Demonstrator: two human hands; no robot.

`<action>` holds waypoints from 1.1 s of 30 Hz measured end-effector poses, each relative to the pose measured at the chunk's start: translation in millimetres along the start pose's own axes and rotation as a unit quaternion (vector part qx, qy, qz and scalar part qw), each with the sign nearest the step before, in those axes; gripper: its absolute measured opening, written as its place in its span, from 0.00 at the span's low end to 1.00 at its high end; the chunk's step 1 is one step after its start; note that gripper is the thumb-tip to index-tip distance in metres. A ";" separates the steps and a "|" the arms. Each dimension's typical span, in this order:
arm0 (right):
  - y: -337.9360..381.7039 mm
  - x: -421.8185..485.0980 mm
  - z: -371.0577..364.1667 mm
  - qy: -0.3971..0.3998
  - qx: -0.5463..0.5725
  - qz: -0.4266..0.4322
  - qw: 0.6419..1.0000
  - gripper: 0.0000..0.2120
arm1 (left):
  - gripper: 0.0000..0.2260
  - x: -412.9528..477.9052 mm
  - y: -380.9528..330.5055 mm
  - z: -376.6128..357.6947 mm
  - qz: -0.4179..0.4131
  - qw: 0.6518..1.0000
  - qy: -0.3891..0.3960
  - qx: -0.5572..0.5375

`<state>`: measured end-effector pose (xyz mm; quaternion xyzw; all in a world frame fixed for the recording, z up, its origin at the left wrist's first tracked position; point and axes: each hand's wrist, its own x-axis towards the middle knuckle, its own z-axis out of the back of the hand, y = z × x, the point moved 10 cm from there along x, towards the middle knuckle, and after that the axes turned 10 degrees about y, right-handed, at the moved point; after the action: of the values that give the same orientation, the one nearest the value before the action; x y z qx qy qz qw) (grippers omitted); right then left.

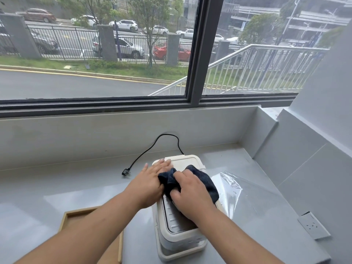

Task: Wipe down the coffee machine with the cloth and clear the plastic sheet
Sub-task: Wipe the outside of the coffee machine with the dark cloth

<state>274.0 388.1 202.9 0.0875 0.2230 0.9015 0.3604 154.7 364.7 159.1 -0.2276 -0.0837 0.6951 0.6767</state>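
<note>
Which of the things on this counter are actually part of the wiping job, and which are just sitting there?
Part of the job:
coffee machine
dark cloth, under the right hand
left hand, flat on the machine top
clear plastic sheet, lying right of the machine

Just lying about:
wooden tray
power cord, unplugged
wall socket

- No text, label, brand, number or sign can be read anywhere.
- The coffee machine (179, 221) under the hands shows no legible marking.
</note>
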 end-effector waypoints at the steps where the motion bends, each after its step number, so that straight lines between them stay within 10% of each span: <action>1: 2.9 -5.7 -1.9 0.006 -0.001 0.006 1.000 0.05 | 0.27 -0.7 -0.1 0.4 -0.001 1.000 0.004 0.006; 9: 23.4 -49.2 -12.8 0.059 -0.002 0.065 0.996 0.07 | 0.24 1.1 -7.8 4.3 0.024 0.999 -0.024 0.028; 20: 9.9 -74.8 2.4 0.053 0.026 0.099 0.993 0.09 | 0.49 4.5 -25.9 1.1 0.071 0.989 -0.033 0.125; 28: -20.0 -62.6 22.4 -0.001 0.051 0.072 0.996 0.13 | 0.30 3.8 -32.0 -6.9 0.046 0.987 0.001 0.155; 33: -41.0 -49.7 39.5 -0.048 0.060 0.057 0.995 0.17 | 0.36 4.2 -40.0 -10.2 0.031 0.989 0.020 0.146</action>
<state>347.6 393.6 218.9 0.1650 0.2538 0.9002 0.3130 195.3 369.6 166.3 -0.1426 0.0388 0.7159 0.6824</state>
